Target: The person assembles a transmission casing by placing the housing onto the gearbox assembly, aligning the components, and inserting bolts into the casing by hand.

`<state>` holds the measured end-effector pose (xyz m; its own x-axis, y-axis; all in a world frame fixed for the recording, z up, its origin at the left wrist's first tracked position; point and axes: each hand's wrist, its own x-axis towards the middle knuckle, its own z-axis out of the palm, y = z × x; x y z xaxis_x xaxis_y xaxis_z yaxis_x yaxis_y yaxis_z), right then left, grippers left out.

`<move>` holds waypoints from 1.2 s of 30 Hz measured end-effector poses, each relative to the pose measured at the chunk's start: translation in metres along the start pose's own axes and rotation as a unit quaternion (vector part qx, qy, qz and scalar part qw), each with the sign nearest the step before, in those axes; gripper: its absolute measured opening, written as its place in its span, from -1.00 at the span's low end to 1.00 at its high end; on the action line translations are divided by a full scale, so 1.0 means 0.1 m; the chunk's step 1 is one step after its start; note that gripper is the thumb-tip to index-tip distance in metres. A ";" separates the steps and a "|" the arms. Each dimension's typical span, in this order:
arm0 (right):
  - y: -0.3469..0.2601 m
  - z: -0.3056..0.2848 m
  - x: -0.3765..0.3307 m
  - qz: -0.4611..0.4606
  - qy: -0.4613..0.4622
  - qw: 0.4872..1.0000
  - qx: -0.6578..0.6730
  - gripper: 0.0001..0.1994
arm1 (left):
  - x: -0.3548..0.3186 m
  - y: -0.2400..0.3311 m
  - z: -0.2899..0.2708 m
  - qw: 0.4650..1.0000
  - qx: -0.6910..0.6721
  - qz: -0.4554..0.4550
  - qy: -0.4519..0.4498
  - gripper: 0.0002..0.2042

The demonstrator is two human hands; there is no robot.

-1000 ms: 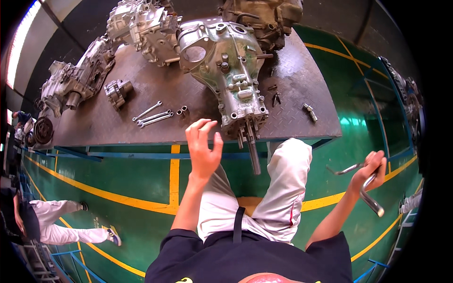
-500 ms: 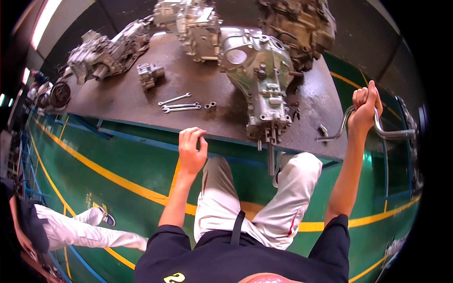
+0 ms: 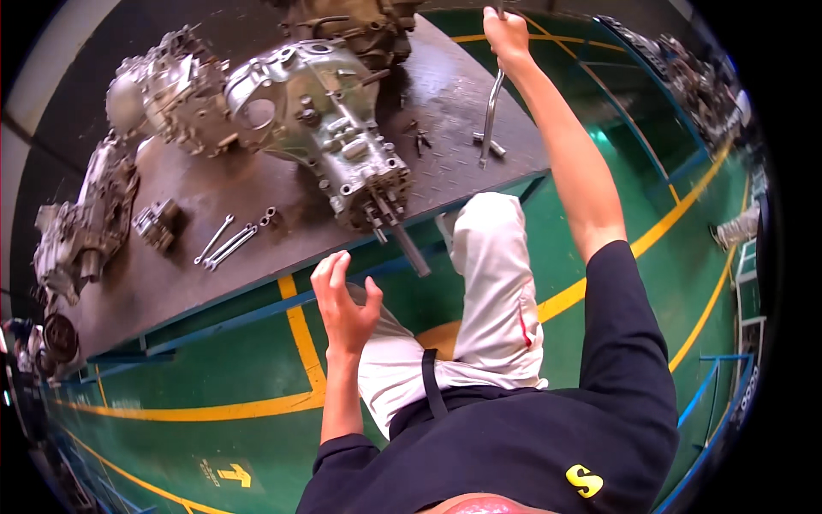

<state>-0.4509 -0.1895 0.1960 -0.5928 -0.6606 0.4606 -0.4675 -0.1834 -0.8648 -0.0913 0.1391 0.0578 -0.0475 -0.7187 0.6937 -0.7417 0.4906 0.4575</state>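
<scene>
While R hand grips bent metal bar, L hand half-spread, yellow letter on dk shirt

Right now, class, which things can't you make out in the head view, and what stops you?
- Head view: the bar's upper end, cut off by the top edge.
- Head view: the bar's grip, covered by the right hand.
- Head view: the brown casing's top, cut off by the top edge.
- Head view: the dark bits, too small to identify.
</scene>
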 end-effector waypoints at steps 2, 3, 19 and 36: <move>0.11 -0.26 -0.01 0.165 -0.019 0.982 0.088 -0.71 | -0.04 0.08 0.11 0.996 -0.078 0.029 -0.012 -0.37; 0.19 -0.36 -0.02 0.210 -0.001 0.971 0.113 -0.75 | -0.03 0.13 0.16 0.995 -0.084 0.040 -0.032 -0.32; 2.63 0.27 0.28 0.355 -0.020 0.934 -0.017 -0.72 | 0.08 0.48 0.48 0.983 -0.068 0.133 -0.103 -0.65; 1.84 0.34 -0.51 0.064 -0.161 0.895 -0.410 -0.62 | 0.06 0.40 0.47 0.989 -0.038 0.107 -0.099 -0.75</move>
<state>-0.4840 -0.2145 0.0061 -0.5184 -0.8375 0.1731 -0.8118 0.4183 -0.4074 -0.1524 0.1311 0.0544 -0.3339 -0.6733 0.6597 -0.6485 0.6720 0.3575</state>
